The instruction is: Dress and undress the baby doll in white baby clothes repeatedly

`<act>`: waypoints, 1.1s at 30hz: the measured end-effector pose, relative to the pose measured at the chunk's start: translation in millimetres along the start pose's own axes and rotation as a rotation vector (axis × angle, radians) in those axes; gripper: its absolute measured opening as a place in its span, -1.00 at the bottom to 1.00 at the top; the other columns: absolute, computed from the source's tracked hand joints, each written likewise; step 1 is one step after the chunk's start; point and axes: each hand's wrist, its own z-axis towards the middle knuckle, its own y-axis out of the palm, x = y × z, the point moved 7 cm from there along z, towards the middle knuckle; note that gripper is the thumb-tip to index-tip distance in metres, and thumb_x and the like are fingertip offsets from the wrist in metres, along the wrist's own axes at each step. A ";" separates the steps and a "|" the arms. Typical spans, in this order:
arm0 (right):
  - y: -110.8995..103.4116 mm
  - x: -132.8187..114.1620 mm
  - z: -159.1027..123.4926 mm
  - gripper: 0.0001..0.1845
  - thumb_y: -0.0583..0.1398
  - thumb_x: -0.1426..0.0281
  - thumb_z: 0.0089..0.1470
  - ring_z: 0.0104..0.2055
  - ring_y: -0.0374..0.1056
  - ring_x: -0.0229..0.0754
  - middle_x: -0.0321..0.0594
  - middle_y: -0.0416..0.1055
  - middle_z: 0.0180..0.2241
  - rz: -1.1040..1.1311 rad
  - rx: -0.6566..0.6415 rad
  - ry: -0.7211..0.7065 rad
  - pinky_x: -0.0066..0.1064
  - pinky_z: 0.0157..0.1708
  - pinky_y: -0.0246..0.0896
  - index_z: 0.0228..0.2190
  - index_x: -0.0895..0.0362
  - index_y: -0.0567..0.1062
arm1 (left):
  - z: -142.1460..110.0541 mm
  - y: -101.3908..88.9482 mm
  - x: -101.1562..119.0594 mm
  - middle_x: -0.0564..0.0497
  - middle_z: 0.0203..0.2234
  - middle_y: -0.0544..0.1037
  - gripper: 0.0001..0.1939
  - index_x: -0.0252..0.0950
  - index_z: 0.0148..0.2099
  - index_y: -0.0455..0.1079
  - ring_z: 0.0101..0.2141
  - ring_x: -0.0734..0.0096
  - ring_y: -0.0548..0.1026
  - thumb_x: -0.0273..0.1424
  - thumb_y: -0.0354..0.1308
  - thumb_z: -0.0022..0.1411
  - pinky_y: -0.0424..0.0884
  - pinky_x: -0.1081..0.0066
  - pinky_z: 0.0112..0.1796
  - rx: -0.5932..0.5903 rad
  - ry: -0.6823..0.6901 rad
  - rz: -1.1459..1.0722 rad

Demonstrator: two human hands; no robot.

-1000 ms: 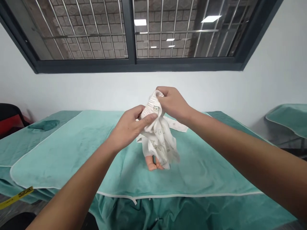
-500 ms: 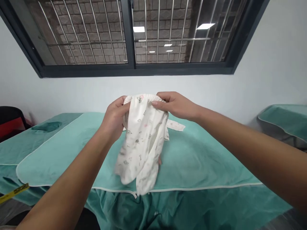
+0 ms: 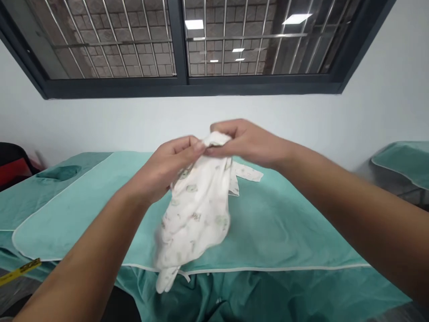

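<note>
Small white printed pants (image 3: 197,210) hang from both hands above a green-covered bed, blurred by motion toward the hem. My left hand (image 3: 167,167) pinches the waistband on its left side, thumb on top. Close beside it, my right hand (image 3: 246,143) grips the waistband too, and the thumbs nearly touch. Behind the pants lies a matching white printed top (image 3: 246,173) on the bed; a sleeve and part of its hem show, while the pants and hands hide the rest.
The bed's light green cover (image 3: 284,223) has white piping, with darker green cloth (image 3: 268,290) draped below. A barred window (image 3: 187,85) is in the wall behind. A red and black chair (image 3: 15,167) stands at far left, a yellow strip (image 3: 20,270) at lower left.
My hands have drawn together along the waistband, bunching it. The pants have turned and their legs have swung to the lower left. The view has tipped down slightly.
</note>
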 end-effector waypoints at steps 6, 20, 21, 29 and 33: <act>-26.6 39.2 2.8 -0.73 0.35 0.26 -0.03 -0.47 0.26 -0.32 -0.41 0.29 -0.52 0.070 0.062 0.029 -0.49 -0.46 0.14 -0.47 0.11 0.38 | 0.6 -13.5 -10.1 -0.11 -0.33 0.61 -0.51 -0.29 -0.05 0.52 -0.25 0.04 0.58 -0.17 0.38 -0.02 0.51 0.28 -0.33 -0.044 0.001 -0.108; 4.0 39.8 -3.6 -0.66 0.34 0.14 -0.02 -0.29 0.44 -0.22 -0.23 0.53 -0.30 0.107 -0.063 0.121 -0.40 -0.29 0.34 -0.30 0.13 0.56 | 7.8 2.1 -22.5 -0.14 -0.28 0.62 -0.51 -0.31 -0.03 0.50 -0.26 0.09 0.59 -0.13 0.34 0.05 0.52 0.28 -0.32 -0.062 -0.123 0.023; 1.8 41.7 -2.7 -0.64 0.33 0.11 -0.01 -0.33 0.42 -0.24 -0.23 0.52 -0.33 0.152 -0.002 0.095 -0.41 -0.33 0.33 -0.30 0.14 0.56 | 5.6 5.6 -26.8 -0.14 -0.26 0.62 -0.50 -0.31 -0.01 0.49 -0.26 0.08 0.59 -0.18 0.37 0.02 0.52 0.26 -0.29 -0.128 -0.166 0.029; 6.5 69.2 -1.6 -0.50 0.32 -0.02 -0.07 -0.33 0.43 -0.21 -0.24 0.52 -0.35 0.215 0.101 0.094 -0.46 -0.38 0.31 -0.26 0.14 0.54 | 15.5 3.4 -34.6 -0.13 -0.25 0.62 -0.58 -0.32 -0.05 0.50 -0.22 0.13 0.58 -0.15 0.26 0.15 0.50 0.30 -0.21 0.076 -0.032 -0.250; 14.2 90.9 -6.6 -0.55 0.44 0.15 -0.22 -0.25 0.47 -0.14 -0.23 0.55 -0.29 0.038 -0.196 0.281 -0.42 -0.29 0.35 -0.28 0.13 0.60 | 22.7 11.1 -50.8 -0.09 -0.36 0.60 -0.63 -0.32 -0.07 0.49 -0.30 0.19 0.58 -0.15 0.21 0.20 0.49 0.31 -0.26 0.039 -0.116 -0.346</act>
